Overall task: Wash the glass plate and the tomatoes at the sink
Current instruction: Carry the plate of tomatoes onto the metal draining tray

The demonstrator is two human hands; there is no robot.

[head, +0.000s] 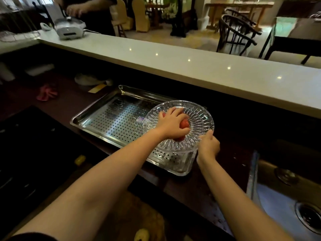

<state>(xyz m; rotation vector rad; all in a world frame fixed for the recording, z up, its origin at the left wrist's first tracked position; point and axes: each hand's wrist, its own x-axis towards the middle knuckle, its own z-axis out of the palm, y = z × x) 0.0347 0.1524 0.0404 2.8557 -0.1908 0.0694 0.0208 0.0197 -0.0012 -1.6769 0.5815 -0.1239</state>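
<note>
A cut-glass plate (201, 117) sits over the right end of a perforated steel tray (111, 119). Red tomatoes (184, 124) lie in the plate, mostly hidden under my left hand (172, 123), whose fingers are closed around them. My right hand (208, 145) grips the plate's near right rim. The steel sink (271, 192) is at the lower right, apart from both hands.
A white raised counter (191, 65) runs along the back, with a white appliance (69, 27) and a person standing behind it. A pink cloth (46, 93) and a pale bowl (86, 80) lie on the dark worktop at left. The sink drain (309, 216) shows at far right.
</note>
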